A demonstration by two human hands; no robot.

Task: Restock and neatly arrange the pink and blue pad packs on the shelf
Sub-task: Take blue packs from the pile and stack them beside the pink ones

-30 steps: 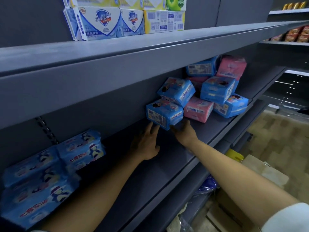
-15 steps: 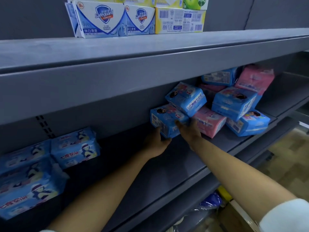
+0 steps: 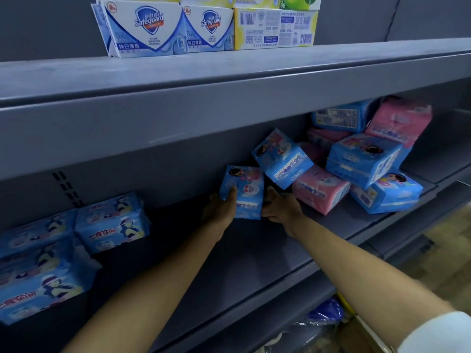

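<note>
A blue pad pack (image 3: 246, 189) stands upright on the grey shelf (image 3: 254, 256), held between both hands. My left hand (image 3: 221, 208) grips its left side with the thumb on the front face. My right hand (image 3: 280, 206) grips its right side. Right behind it a second blue pack (image 3: 281, 157) leans tilted against a jumbled heap. The heap holds a pink pack (image 3: 319, 189), a large blue pack (image 3: 364, 159), another blue pack (image 3: 387, 193) at the shelf front, a pink pack (image 3: 400, 122) on top and a blue pack (image 3: 341, 115) at the back.
Wider blue packs (image 3: 109, 225) lie stacked at the shelf's left end. Soap boxes (image 3: 163, 26) stand on the shelf above, whose front lip overhangs the work area. Below at the right are a lower shelf edge, a blue bag (image 3: 326, 312) and a cardboard box corner.
The blue pack between my hands has been turned from lying tilted to standing upright and drawn slightly left, away from the heap. The view has shifted left.
</note>
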